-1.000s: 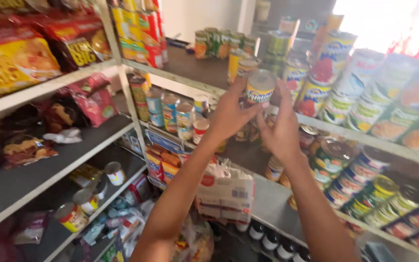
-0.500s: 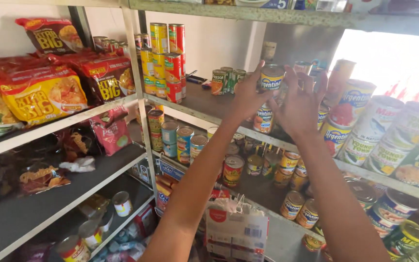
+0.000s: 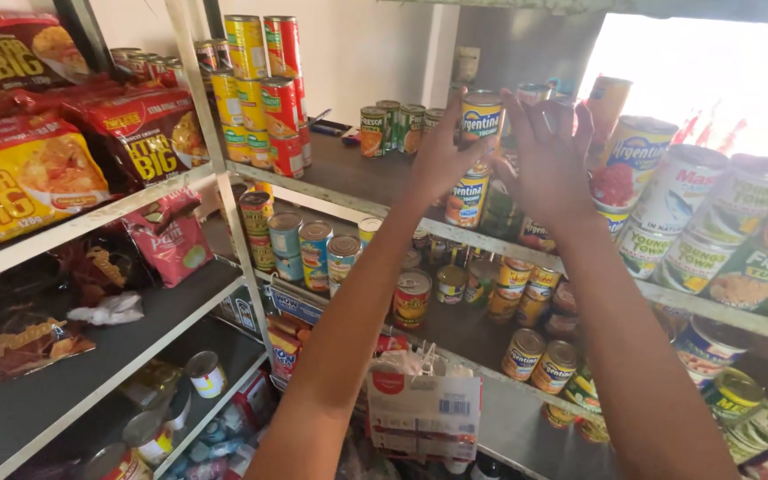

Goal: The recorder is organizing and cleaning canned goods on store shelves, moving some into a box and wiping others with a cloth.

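Shelving: a white-framed metal rack (image 3: 224,191) is filling the scene, its dark shelves running from near left to far right, and you are facing its upper shelf.
Snack bags: large red and yellow bags (image 3: 20,182) are lying on the left shelves, with darker bags on the shelf below them.
Right cans: big cans with white, green and yellow labels (image 3: 695,222) are crowding the right end of the upper shelf, leaning toward you.
Tall stack: red and yellow cans (image 3: 264,89) are standing stacked at the far left of the upper shelf.
Paper pack: a white carton with a red mark (image 3: 424,404) is sitting low down, between your two forearms.
Lower cans: small cans (image 3: 313,253) are standing in rows on the middle shelf, left of your left arm.
Your left hand: your left hand (image 3: 442,156) is reaching up and wrapping its fingers around the left side of the yellow can, clamped on it.
Your right hand: your right hand (image 3: 548,160) is raised just right of that can with its fingers spread wide; you are keeping it near the can, and whether it is touching cannot be told.
Yellow can: the yellow can (image 3: 481,120) is sitting on top of another yellow can (image 3: 468,200) at the front of the upper shelf, between your two hands.
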